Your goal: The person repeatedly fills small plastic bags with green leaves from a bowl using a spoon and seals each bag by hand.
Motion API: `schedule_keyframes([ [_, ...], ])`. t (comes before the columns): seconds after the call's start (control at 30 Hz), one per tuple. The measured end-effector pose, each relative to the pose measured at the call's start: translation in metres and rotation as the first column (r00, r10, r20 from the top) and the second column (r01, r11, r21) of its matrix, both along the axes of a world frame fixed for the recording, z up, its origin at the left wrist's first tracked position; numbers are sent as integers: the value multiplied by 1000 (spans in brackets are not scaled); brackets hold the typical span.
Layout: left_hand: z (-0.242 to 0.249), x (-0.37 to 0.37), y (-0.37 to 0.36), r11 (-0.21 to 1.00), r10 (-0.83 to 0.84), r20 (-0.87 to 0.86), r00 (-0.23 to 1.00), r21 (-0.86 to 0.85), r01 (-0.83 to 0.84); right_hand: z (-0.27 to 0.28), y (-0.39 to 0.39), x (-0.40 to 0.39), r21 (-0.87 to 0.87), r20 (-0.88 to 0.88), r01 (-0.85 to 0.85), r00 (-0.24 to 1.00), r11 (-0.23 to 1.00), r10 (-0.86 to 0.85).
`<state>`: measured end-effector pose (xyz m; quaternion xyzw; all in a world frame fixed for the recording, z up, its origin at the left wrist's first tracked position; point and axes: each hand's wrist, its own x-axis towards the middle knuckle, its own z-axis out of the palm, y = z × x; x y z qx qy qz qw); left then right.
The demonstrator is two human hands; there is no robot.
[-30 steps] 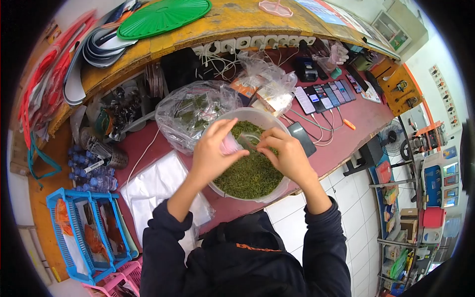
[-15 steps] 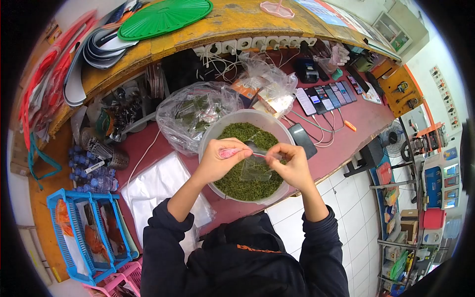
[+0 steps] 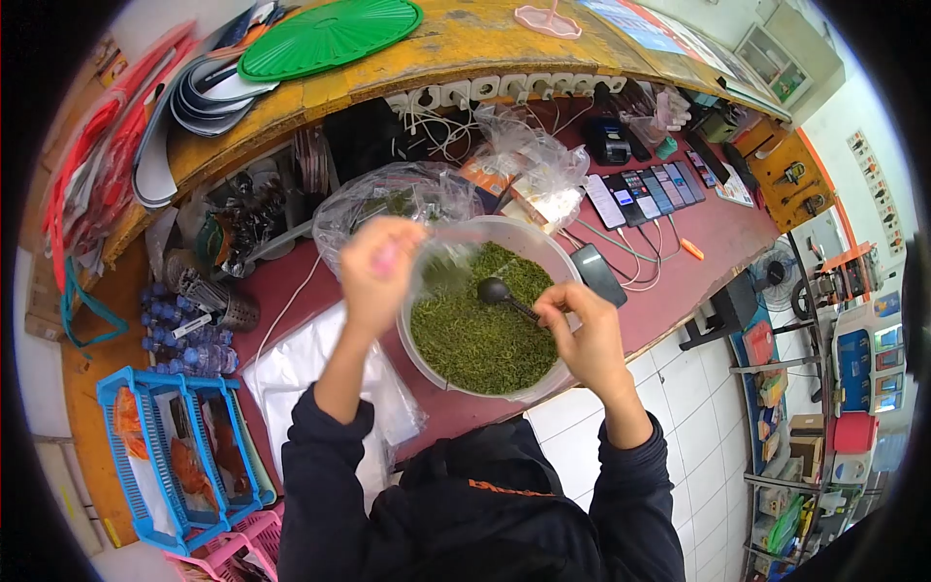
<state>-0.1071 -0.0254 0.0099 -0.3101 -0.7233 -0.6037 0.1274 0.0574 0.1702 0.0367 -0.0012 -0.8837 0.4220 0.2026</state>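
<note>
A round translucent tub holds dark green, finely shredded dry leaf-like stuff. My right hand is over the tub's right side, fingers closed on the handle of a black spoon. The spoon's bowl rests on or just above the green stuff. My left hand, blurred by motion, is at the tub's upper left rim with something pink in its grip. A smeared clear plastic bag trails from it over the tub. Behind lies a large clear bag with small packets in it.
White plastic bags lie left of the tub. Several phones and cables lie to the right, with a dark phone close by the tub. Blue baskets stand at lower left. A yellow wooden shelf runs along the back.
My hands have parted. The left has swung up and left with the clear bag, away from over the green stuff. The right stays over the tub, and the spoon now shows fully.
</note>
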Motion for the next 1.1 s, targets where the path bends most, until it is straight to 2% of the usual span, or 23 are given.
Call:
schedule_keyframes([
  [0.07,5,-29,-11,983,145,-81,986,-102,-153,-3,6,-2,-67,-13,105,994,992,-106],
  [0.1,3,-36,-12,962,177,-173,969,-176,-207,-3,6,-4,-59,2,117,993,991,-117],
  [0.13,-3,-35,-9,962,177,-178,968,-176,-209,-3,4,-7,-61,-3,116,993,991,-117],
  [0.2,-14,-22,4,988,-28,-181,983,-153,0,-3,-5,-17,6,-61,96,994,995,-96],
  [0.23,-8,-4,10,962,-264,269,926,1,274,-1,-11,-21,40,-73,96,993,995,-93],
  [0.27,-2,14,15,864,-491,612,619,253,435,-1,-15,-25,41,-73,101,992,994,-98],
  [0.33,-4,32,25,714,-666,650,365,414,565,-3,-19,-31,66,-157,74,986,995,-63],
  [0.37,-11,39,33,716,-672,607,425,385,582,-8,-14,-31,75,-103,19,995,997,-11],
  [0.47,-12,44,35,757,-601,682,417,319,570,-9,-7,-25,121,-62,9,998,993,-2],
  [0.53,-13,44,36,742,-614,674,411,315,592,-8,-8,-24,161,-124,44,992,986,-24],
  [0.6,-13,45,37,707,-642,658,395,308,636,-10,-9,-22,252,-163,160,979,954,-121],
  [0.63,-12,45,37,707,-642,658,393,308,637,-10,-8,-21,251,-162,161,979,954,-122],
  [0.7,-9,47,38,757,-640,611,465,397,519,-9,-2,-19,291,-253,294,941,910,-223],
  [0.73,-8,44,34,756,-641,607,469,397,520,-8,3,-18,293,-257,294,941,910,-221],
  [0.8,-8,32,18,808,-583,578,571,335,485,-5,16,-12,159,-214,430,894,889,-394],
  [0.87,-10,33,17,831,-552,560,617,307,464,-4,18,-9,106,-186,393,910,913,-370],
  [0.93,-9,45,26,842,-539,213,815,111,528,-7,7,-6,-205,34,136,991,969,-132],
  [0.97,-7,52,28,858,-496,249,832,-5,514,-10,0,-5,-369,142,97,989,924,-47],
  [1.0,3,60,31,861,-473,286,833,-51,506,-15,-4,-5,-465,170,39,984,885,46],
  [1.07,5,65,35,860,-468,344,814,-32,509,-17,-8,-4,-644,211,26,967,765,145],
  [1.1,3,65,34,860,-468,345,813,-32,509,-16,-6,-3,-644,212,27,966,764,145],
])
